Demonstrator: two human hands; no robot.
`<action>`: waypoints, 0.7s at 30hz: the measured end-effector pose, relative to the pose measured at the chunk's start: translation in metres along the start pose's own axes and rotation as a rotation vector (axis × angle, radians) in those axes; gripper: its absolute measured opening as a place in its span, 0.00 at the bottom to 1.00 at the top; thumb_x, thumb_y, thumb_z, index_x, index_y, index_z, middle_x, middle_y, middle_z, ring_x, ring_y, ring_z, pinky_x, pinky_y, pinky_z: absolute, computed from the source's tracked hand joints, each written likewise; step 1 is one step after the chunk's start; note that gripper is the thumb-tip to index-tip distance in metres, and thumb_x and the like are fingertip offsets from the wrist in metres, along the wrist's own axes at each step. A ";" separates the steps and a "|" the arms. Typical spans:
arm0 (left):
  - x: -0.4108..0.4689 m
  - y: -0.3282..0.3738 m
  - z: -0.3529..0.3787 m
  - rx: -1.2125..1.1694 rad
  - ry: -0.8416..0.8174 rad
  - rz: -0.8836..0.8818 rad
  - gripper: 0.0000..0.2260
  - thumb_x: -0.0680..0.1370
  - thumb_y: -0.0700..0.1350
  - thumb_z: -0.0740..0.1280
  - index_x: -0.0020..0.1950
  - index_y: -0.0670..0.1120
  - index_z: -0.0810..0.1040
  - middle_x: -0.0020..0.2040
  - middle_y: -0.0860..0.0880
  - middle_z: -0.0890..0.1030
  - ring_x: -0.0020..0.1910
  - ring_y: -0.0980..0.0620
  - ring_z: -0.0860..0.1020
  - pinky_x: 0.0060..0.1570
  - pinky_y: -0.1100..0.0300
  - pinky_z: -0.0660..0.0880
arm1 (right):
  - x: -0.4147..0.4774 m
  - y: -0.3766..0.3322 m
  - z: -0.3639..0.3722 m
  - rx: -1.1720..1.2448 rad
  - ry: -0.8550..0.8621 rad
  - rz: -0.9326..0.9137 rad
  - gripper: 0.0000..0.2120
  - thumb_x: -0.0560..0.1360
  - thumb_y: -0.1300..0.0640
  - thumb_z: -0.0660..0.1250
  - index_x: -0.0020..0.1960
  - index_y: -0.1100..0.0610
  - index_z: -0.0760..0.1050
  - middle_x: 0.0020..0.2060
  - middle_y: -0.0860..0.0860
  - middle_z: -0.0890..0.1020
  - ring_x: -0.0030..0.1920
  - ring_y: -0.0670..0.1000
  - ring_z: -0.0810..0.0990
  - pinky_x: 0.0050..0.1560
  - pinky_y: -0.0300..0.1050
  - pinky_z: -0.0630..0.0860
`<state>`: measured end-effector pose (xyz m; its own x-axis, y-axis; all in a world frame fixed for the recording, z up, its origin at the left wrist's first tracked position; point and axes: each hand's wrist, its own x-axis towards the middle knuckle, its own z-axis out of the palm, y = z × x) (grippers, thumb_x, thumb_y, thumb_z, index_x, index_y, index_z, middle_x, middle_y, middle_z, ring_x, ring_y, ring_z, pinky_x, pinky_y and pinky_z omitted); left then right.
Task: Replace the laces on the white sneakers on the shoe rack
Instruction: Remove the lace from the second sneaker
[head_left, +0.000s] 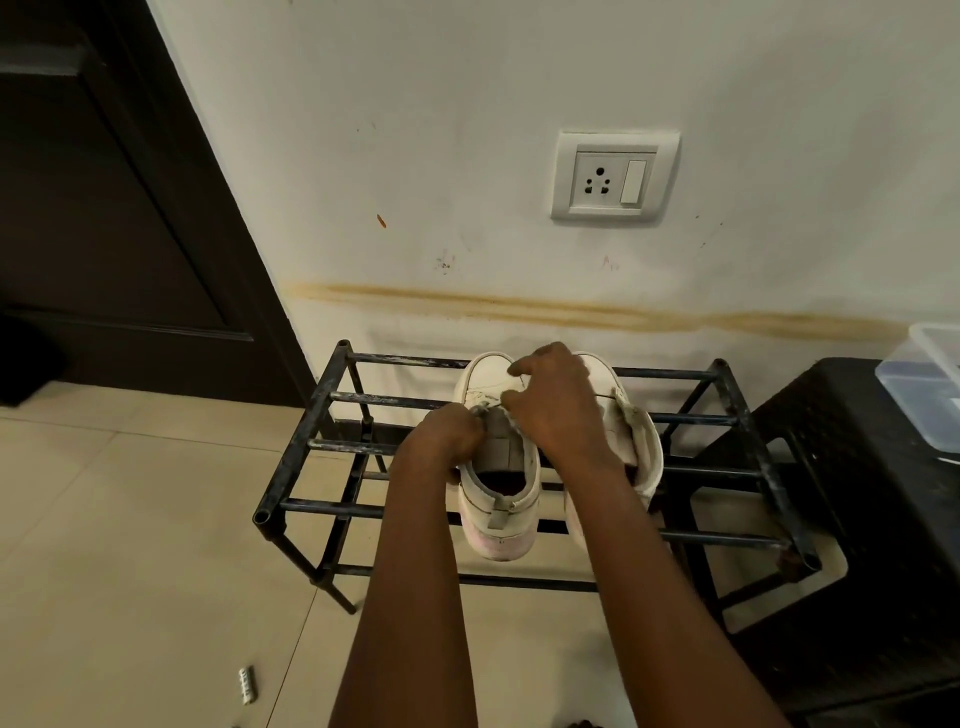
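Note:
Two white sneakers stand side by side on the top bars of a black metal shoe rack (311, 447), toes toward the wall. On the left sneaker (501, 499), my left hand (447, 441) pinches the dirty white lace (480, 408) at the eyelets on its left side. My right hand (556, 410) reaches over the tongue and grips the lace from the right. It covers much of the right sneaker (641, 441), whose own lace hangs loose near its tongue. The left sneaker's opening and heel tab face me.
A dark woven stool (857, 519) stands right of the rack with a clear plastic box (924, 384) on top. A dark door (104, 208) is at the left. A wall socket (613, 179) sits above the rack. A small white object (248, 685) lies on the tiled floor.

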<state>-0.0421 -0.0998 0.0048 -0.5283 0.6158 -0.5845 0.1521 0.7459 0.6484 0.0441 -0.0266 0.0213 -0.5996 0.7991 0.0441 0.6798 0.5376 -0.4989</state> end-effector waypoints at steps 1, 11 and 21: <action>0.001 -0.001 0.000 -0.007 -0.007 -0.003 0.16 0.82 0.44 0.56 0.66 0.38 0.70 0.59 0.38 0.77 0.54 0.40 0.78 0.55 0.47 0.78 | 0.000 -0.003 0.006 -0.006 -0.041 -0.030 0.16 0.72 0.60 0.68 0.60 0.58 0.78 0.60 0.56 0.75 0.61 0.57 0.73 0.61 0.48 0.71; 0.005 -0.002 0.001 -0.021 -0.027 0.009 0.16 0.81 0.43 0.57 0.66 0.38 0.70 0.59 0.38 0.77 0.55 0.40 0.78 0.55 0.46 0.78 | 0.000 -0.003 0.030 -0.240 0.019 -0.155 0.11 0.78 0.61 0.61 0.56 0.61 0.79 0.53 0.57 0.80 0.54 0.56 0.78 0.49 0.48 0.77; 0.003 0.000 0.003 0.018 0.012 0.037 0.17 0.82 0.46 0.53 0.67 0.37 0.68 0.61 0.37 0.75 0.57 0.40 0.77 0.57 0.45 0.76 | 0.005 0.007 0.016 0.176 -0.089 0.015 0.04 0.72 0.60 0.68 0.41 0.60 0.79 0.43 0.55 0.81 0.43 0.51 0.77 0.44 0.44 0.73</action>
<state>-0.0411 -0.0966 0.0013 -0.5324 0.6397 -0.5544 0.1864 0.7274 0.6604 0.0392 -0.0231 0.0037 -0.6303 0.7754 -0.0372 0.6090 0.4642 -0.6431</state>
